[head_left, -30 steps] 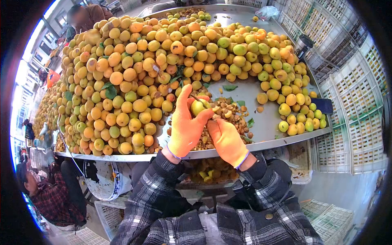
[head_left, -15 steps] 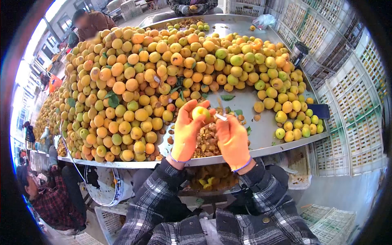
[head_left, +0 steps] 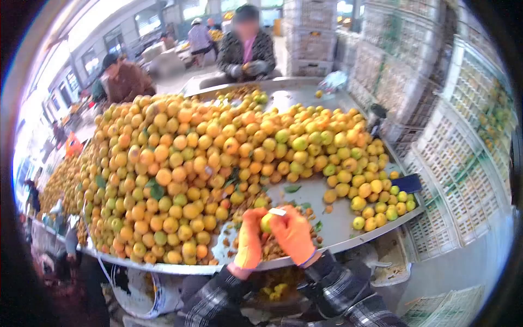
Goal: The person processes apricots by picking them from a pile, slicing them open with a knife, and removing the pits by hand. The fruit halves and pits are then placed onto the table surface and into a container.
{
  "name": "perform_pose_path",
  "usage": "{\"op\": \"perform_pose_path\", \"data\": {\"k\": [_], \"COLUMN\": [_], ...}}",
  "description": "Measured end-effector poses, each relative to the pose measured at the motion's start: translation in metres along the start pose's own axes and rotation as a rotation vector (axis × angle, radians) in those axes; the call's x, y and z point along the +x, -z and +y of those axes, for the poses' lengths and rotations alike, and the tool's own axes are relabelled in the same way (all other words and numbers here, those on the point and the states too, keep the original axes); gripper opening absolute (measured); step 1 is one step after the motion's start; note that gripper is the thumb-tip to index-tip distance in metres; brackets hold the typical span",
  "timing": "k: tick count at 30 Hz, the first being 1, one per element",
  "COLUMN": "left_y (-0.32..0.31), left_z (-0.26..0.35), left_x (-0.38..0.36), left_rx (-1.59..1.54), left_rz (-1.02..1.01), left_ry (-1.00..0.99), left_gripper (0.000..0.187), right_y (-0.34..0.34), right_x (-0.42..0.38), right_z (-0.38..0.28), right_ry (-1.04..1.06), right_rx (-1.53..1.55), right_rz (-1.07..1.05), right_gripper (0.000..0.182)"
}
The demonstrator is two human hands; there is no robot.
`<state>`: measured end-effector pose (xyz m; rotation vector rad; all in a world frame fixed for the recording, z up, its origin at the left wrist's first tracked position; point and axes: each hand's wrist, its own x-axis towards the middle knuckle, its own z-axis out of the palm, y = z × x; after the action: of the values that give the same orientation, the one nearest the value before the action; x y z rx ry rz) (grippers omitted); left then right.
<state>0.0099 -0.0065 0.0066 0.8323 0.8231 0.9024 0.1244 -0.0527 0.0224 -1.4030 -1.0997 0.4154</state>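
Orange left hand (head_left: 249, 241), right hand (head_left: 295, 235) seemingly rejoining fruit (head_left: 266, 223)

"Where could the right hand (head_left: 292, 234) pass?"

"Rightward, over bare metal tabletop (head_left: 340, 220) — past small scraps (head_left: 318, 240), up to the loose fruit (head_left: 376, 203)."

"And elsewhere?"

"The left hand (head_left: 250, 237) blocks the near left, the heaped fruit (head_left: 158, 180) beyond it and across the far side — while stacked crates (head_left: 452, 185) wall the table's right."

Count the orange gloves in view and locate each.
2: one on the left hand, holding a yellow-green fruit; one on the right hand, beside it. More may be hidden.
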Motion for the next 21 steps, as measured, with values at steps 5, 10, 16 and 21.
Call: {"op": "perform_pose_path", "data": {"k": [5, 10, 16, 21], "left_y": [0.002, 0.001, 0.005, 0.0], "left_z": [-0.002, -0.013, -0.01, -0.017], "left_x": [-0.004, 0.001, -0.001, 0.001], "left_rx": [0.456, 0.273, 0.352, -0.123], "left_rz": [-0.021, 0.029, 0.012, 0.063], "left_ry": [-0.338, -0.44, -0.477, -0.106], "left_gripper": [0.019, 0.03, 0.036, 0.031], "right_y": [0.003, -0.003, -0.009, 0.002], "right_x": [-0.005, -0.011, -0.019, -0.014], "right_z": [-0.008, -0.001, -0.003, -0.004], "right_ry": [0.193, 0.139, -0.037, 0.179], "right_rx": [-0.18, -0.09, -0.037, -0.165], "right_rz": [-0.087, -0.128, -0.107, -0.148], "right_gripper": [0.031, 0.033, 0.032, 0.031]}}
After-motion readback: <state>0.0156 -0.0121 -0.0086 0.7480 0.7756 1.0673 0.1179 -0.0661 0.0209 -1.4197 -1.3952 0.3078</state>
